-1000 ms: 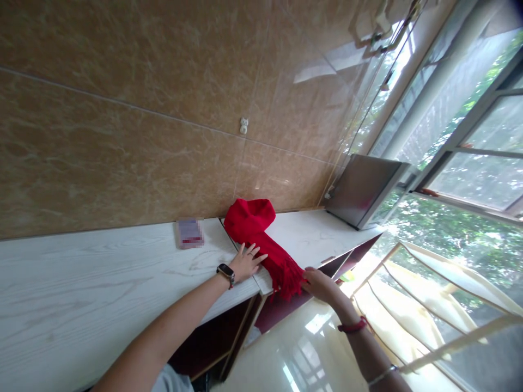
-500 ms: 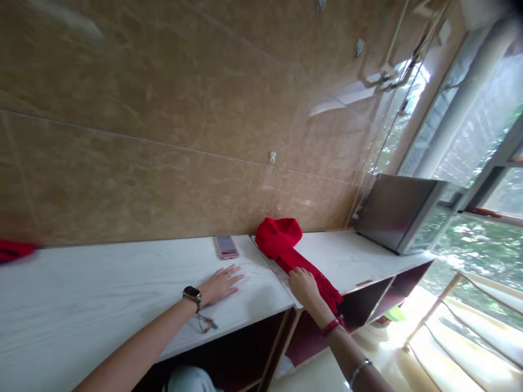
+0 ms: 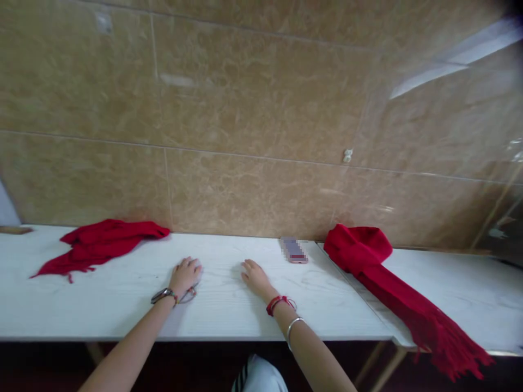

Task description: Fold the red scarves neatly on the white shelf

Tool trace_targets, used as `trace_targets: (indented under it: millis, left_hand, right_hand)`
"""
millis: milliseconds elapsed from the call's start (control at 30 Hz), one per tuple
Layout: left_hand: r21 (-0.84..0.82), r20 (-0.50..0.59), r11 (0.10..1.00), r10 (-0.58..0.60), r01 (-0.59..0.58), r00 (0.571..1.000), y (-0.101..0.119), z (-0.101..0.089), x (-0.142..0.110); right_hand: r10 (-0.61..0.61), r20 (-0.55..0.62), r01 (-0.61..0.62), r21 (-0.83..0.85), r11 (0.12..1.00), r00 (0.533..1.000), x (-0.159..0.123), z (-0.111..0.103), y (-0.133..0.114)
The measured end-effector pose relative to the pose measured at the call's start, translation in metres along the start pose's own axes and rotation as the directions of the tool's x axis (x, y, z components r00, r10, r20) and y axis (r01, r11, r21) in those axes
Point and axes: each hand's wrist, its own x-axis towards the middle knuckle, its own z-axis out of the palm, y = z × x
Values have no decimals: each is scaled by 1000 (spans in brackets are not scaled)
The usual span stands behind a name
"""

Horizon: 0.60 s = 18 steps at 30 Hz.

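Note:
Both my hands rest on the white wood-grain tabletop, palms down. My left hand lies flat with its fingers loosely curled, holding nothing, a watch on its wrist. My right hand lies beside it, fingers down on the table, empty, with a red cord and a silver bangle on the wrist. A red fringed scarf stretches across the table at the right, its tassels hanging over the front edge. A second red scarf lies bunched at the left near the wall. A phone lies just beyond my right hand.
A glossy brown tiled wall rises right behind the table. A seam joins two tabletops under the right scarf. The space below the table is dark, with table legs showing.
The view has swung left and levelled. My right hand let go of the right scarf and moved left onto the bare table. A second scarf at the left came into view.

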Motion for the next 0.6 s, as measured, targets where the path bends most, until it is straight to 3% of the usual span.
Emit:
trace_targets:
  millis: [133,400,467,533,600]
  left_hand:
    - [50,57,999,-18,15,998,0,3,4]
    - [32,61,999,-20,18,998,1,1,6]
    - [47,19,997,-57,56,998,-12,-6,7]
    - [85,-99,986,-138,147,985,-38,-16,7]
    - [119,-246,952,-247,282,937,-75,-27,3]
  right_hand:
    - [-51,42,48,63,997,998,7,13,0]
    - [-55,76,49,75,996,996,4,14,6]
    - [-58,88,54,45,998,994,3,13,5]
    - [-62,119,65,-27,997,991,6,11,4]
    - [-52,172,74,-119,990,984,18,13,2]
